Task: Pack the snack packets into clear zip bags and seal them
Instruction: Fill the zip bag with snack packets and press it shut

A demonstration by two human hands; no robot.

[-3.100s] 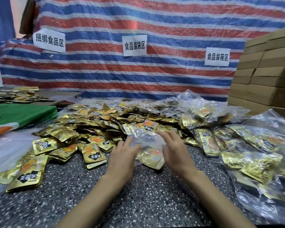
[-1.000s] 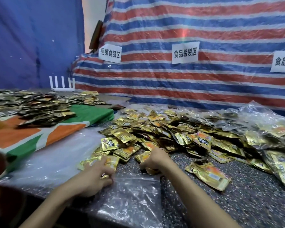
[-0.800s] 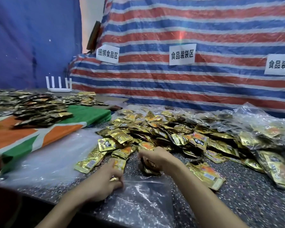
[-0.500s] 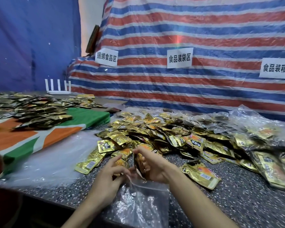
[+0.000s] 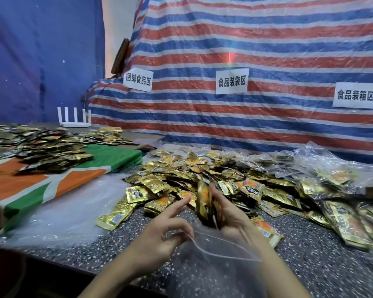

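The right hand (image 5: 232,216) grips a stack of gold snack packets (image 5: 204,201), fingers curled round it. The stack stands on edge just above the mouth of the clear zip bag (image 5: 215,267); motion blur hides how many packets it holds. The left hand (image 5: 159,239) pinches the bag's rim at its left corner between thumb and curled fingers, with the index finger stretched out toward the stack. The bag hangs slack below both hands, over the near edge of the speckled bench (image 5: 310,259).

Behind the hands a wide heap of loose packets (image 5: 192,171) covers the bench. Filled clear bags (image 5: 336,177) lie piled to the right of it, and 1 single packet (image 5: 267,231) lies just beside the right wrist. To the left a clear plastic sheet (image 5: 73,211) is spread on the bench, touching a green, orange and white cloth (image 5: 52,186) that carries a second, darker pile of packets (image 5: 43,151). A white router (image 5: 73,121) stands at the back, near that pile. A red, white and blue striped tarp (image 5: 256,39) forms the backdrop with 3 paper signs (image 5: 232,81) stuck on it, and a plain blue tarp (image 5: 41,50) hangs to its left.
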